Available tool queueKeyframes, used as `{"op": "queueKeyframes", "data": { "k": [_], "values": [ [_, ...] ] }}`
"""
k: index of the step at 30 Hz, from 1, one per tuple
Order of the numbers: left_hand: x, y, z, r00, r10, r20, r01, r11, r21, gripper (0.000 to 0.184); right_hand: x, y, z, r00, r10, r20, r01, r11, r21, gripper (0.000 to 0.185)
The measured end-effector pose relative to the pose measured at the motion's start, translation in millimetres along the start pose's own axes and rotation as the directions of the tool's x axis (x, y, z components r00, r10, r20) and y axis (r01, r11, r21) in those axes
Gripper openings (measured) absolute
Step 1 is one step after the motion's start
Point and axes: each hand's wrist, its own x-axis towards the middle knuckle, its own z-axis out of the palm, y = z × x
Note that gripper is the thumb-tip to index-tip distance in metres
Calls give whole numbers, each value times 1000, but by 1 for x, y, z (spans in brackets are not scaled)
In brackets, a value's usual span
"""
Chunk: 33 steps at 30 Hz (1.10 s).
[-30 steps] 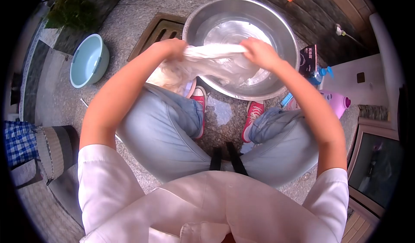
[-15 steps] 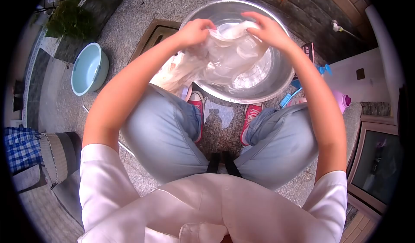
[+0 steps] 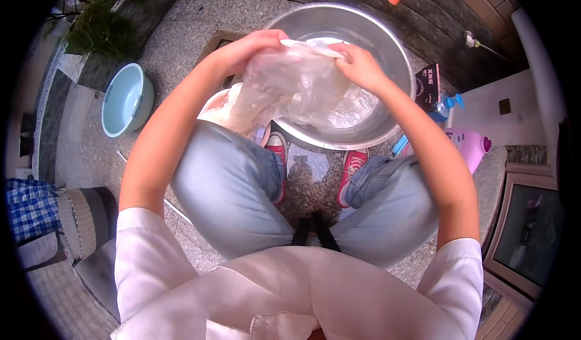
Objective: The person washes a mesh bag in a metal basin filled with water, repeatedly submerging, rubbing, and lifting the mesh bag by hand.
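Note:
A thin, whitish, see-through wet cloth (image 3: 296, 77) hangs between my two hands, over the left part of a large metal basin (image 3: 393, 55). My left hand (image 3: 257, 45) grips its upper left edge, with the fingers curled over it. The upper right edge is pinched in my right hand (image 3: 357, 65), above the basin. Water shows in the basin below. The cloth's lower left part trails down to a cream-coloured bundle (image 3: 233, 113) beside my left knee, partly over a pinkish container.
A light blue basin (image 3: 128, 100) stands at the left. Right of the metal basin are a dark packet (image 3: 428, 86), a blue pump bottle (image 3: 445, 107), a blue brush (image 3: 400, 145) and a pink bottle (image 3: 471, 146). A drain grate (image 3: 221, 42) lies behind my left hand.
The cloth was a twisted, stretched strip, then bunched, and is now spread out between my hands. My left hand has shifted left since half a second ago, and my right hand has closed on the edge.

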Motion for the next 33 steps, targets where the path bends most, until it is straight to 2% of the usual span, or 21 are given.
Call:
{"op": "queueKeyframes", "data": {
  "k": [2, 4, 5, 6, 8, 10, 12, 14, 15, 18, 19, 20, 22, 23, 25, 26, 28, 29, 31, 32, 33],
  "values": [
    [-4, -1, 7, 1000, 21, -17, -19, 996, 89, 16, -2, 7, 5, 955, -245, -166, 229, 967, -110, 36],
    [-1, -5, 6, 1000, -1, -6, 2, 994, 112, 18, -4, 2, 6, 950, -254, -184, 253, 967, -25, 36],
    [1, -10, 0, 998, 0, -58, 24, 910, 413, 20, -4, 0, 7, 943, -265, -203, 282, 958, 60, 36],
    [2, -11, 0, 994, 20, -107, 58, 738, 672, 21, -4, -3, 4, 943, -261, -205, 278, 959, 58, 36],
    [1, -18, 1, 987, 108, -121, 20, 658, 753, 20, -4, -9, -1, 993, -114, 15, 100, 918, 384, 34],
    [2, -16, 5, 982, 125, -143, 55, 535, 843, 16, -3, -1, 1, 993, -104, 49, 82, 941, 329, 31],
    [4, -13, 8, 983, 113, -143, 59, 545, 837, 19, -6, 7, 1, 993, -88, 80, 64, 961, 270, 29],
    [6, -10, 13, 985, 103, -142, 62, 553, 831, 23, -14, 13, 0, 974, -140, 177, 134, 990, 46, 27],
    [8, -10, 15, 973, 185, -137, 4, 581, 814, 25, -17, 19, 0, 961, -119, 251, 145, 985, -91, 30],
    [10, -10, 23, 940, 326, -99, -109, 563, 820, 25, -21, 31, 7, 962, -185, 203, 193, 981, -23, 31],
    [10, -9, 23, 922, 376, -85, -163, 581, 797, 24, -28, 27, 0, 975, 25, 221, 32, 967, -253, 32],
    [10, -7, 23, 902, 426, -73, -219, 595, 773, 24, -29, 32, -1, 975, 25, 219, 32, 966, -255, 32],
    [4, 0, 27, 929, 366, -52, -200, 616, 762, 22, -34, 59, -2, 985, 170, 7, -154, 906, -395, 36],
    [1, 1, 29, 938, 343, -55, -180, 614, 768, 22, -33, 73, -5, 985, 173, 3, -158, 906, -393, 36],
    [-4, 5, 31, 948, 310, -68, -135, 588, 798, 24, -25, 101, -11, 937, 341, 81, -333, 938, -101, 43],
    [-4, 5, 29, 949, 309, -67, -135, 587, 798, 24, -24, 112, -8, 936, 342, 80, -334, 937, -100, 43],
    [-2, 1, 24, 929, 304, -211, 48, 466, 883, 27, -23, 117, -5, 977, 148, 156, -188, 939, 287, 55],
    [3, -8, 16, 930, 303, -210, 48, 466, 883, 27, -24, 121, -4, 976, 149, 157, -189, 939, 287, 55],
    [15, -24, 4, 757, 647, -89, -300, 465, 833, 26, -30, 97, -7, 926, 221, 306, -291, 934, 208, 71],
    [17, -26, 0, 757, 648, -89, -299, 465, 833, 26, -33, 88, -5, 926, 220, 305, -291, 934, 209, 71],
    [15, -19, 3, 850, 492, -186, -246, 684, 687, 23, -35, 82, -3, 955, 207, 211, -214, 977, 13, 77]
  ]
}}
